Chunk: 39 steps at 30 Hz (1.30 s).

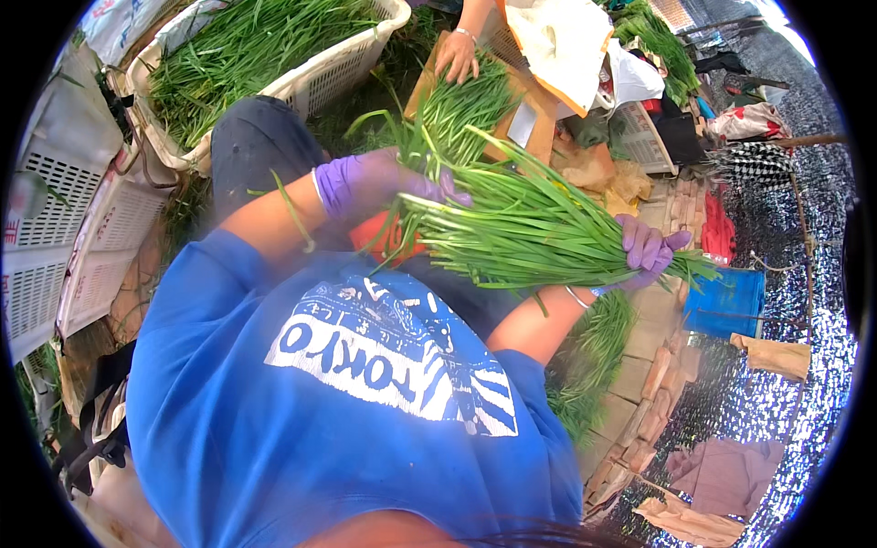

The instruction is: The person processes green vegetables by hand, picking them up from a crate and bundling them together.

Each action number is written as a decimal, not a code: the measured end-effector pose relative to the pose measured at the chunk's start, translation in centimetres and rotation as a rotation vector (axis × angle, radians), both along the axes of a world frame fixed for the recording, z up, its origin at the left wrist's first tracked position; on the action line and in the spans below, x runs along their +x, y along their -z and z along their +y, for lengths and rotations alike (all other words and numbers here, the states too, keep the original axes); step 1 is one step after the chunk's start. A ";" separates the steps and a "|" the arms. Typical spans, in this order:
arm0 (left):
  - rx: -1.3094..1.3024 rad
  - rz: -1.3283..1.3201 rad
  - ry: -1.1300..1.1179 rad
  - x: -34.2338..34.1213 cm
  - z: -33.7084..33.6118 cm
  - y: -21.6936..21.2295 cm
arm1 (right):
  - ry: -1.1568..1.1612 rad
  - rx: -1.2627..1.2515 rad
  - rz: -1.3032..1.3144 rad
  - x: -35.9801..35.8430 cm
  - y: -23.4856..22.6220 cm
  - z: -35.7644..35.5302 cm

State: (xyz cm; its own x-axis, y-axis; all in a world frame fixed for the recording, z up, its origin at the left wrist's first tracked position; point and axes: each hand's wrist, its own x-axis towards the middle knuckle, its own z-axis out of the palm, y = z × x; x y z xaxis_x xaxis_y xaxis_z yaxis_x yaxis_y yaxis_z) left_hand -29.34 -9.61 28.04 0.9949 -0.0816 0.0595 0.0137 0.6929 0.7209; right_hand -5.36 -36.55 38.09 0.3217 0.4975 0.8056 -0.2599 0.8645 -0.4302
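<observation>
Purple gloves were worn on both hands, and a thick bundle of long green chives (pixel 521 228) was held between them above the lap, just past twelve o'clock of the blue printed shirt (pixel 365 402). The left hand (pixel 384 183) was closed around the bundle's loose leafy end, at about ten o'clock of its middle. The right hand (pixel 650 248) was clenched on the tighter end at about three o'clock. A white plastic crate (pixel 320 78) heaped with more greens was seen at about eleven o'clock of the left hand. Another person's bare hand (pixel 457 55) was laid on a second pile of chives (pixel 475 96) at twelve o'clock. A blue box (pixel 726 306) was placed on the brick ledge (pixel 653 384) at four o'clock of the right hand.
</observation>
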 end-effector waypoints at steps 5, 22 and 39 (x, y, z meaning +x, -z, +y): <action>-0.344 0.009 -0.109 -0.1 1.5 4.3 | 0.073 0.001 0.024 1.2 1.8 -3.4; 1.117 0.021 0.182 11.8 -2.1 3.7 | 0.264 -0.025 -0.307 -1.6 7.9 -22.0; 2.401 0.294 0.885 12.1 -2.2 7.0 | 0.343 0.167 -0.233 -4.1 12.9 -24.8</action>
State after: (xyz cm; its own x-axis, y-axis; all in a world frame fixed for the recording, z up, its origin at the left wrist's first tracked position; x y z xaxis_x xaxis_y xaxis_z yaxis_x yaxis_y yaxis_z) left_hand -17.22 -11.80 21.08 0.6922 0.0446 -0.7203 -0.1078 -0.9805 -0.1643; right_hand -9.48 -61.40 25.17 0.2462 0.2508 0.9362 0.1412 0.9464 -0.2906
